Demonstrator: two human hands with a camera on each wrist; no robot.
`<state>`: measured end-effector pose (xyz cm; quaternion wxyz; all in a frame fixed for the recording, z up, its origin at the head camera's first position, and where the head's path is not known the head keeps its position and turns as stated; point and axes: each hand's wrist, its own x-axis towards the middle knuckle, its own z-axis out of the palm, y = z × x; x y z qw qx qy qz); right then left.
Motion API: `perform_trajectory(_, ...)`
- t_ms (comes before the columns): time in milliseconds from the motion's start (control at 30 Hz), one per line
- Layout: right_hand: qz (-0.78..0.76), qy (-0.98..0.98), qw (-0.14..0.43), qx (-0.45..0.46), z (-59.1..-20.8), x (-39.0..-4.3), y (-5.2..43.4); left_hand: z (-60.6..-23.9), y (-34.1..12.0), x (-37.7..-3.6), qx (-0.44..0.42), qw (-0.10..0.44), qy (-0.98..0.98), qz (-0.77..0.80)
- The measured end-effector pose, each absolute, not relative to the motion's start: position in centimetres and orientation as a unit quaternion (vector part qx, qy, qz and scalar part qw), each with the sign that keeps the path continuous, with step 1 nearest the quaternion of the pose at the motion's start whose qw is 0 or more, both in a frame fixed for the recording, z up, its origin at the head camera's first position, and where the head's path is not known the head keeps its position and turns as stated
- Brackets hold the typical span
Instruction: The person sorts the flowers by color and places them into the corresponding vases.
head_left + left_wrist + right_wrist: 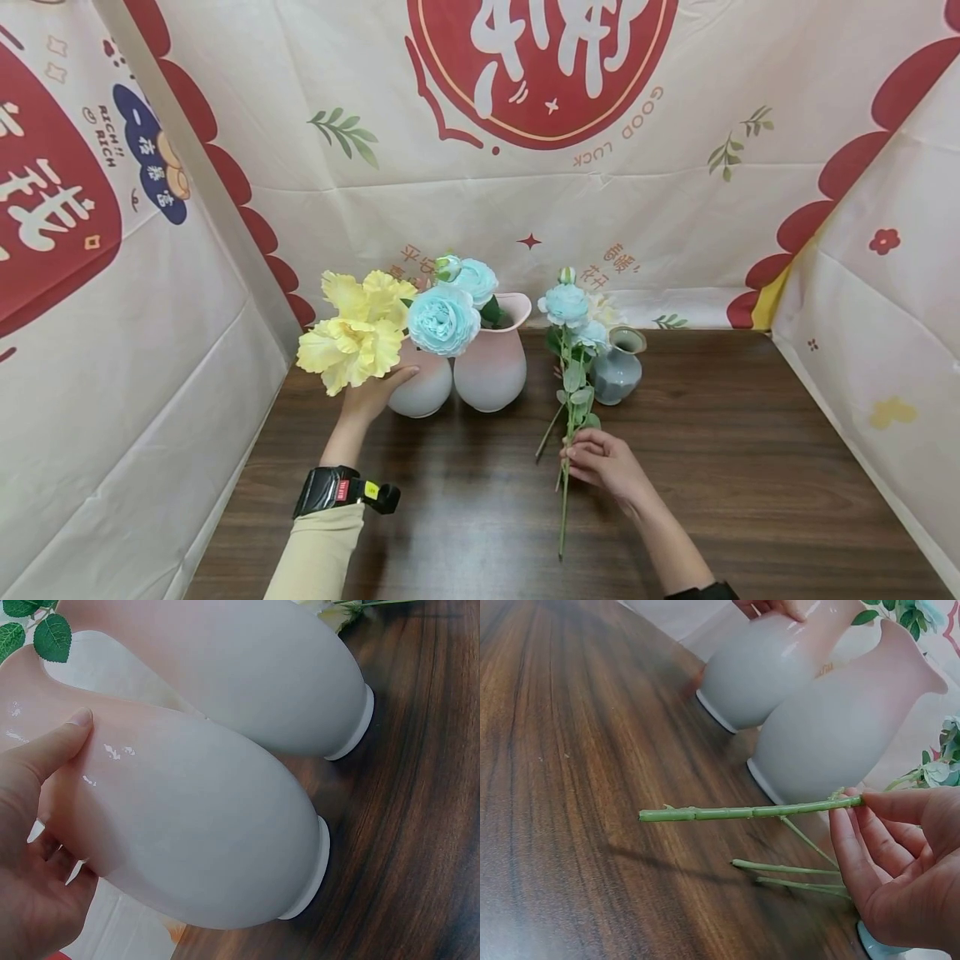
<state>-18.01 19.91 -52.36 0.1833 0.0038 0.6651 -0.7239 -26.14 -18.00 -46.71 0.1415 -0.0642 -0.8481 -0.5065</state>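
Note:
My left hand grips the neck of the left pink-and-white vase, thumb on the near side and fingers behind. Big yellow flowers spread above that hand and hide the vase's mouth. Right beside it stands a second pink-and-white vase, and large light blue flowers lean across the two necks. Between thumb and fingers, my right hand pinches a green flower stem, its cut end pointing toward me. Light blue blooms top the stems there.
A small grey-blue vase stands right of the stems. More cut stems lie below the pinched one, over the dark wooden table. Printed cloth walls close off the back and both sides.

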Motion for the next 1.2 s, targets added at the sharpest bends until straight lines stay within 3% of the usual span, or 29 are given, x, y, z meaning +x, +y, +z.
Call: perform_trajectory(1200,-0.747,0.659,0.079,-0.046,-43.9,-22.3,19.0,-47.0,-18.0,-26.4,-0.087,0.165,-0.841,-0.508)
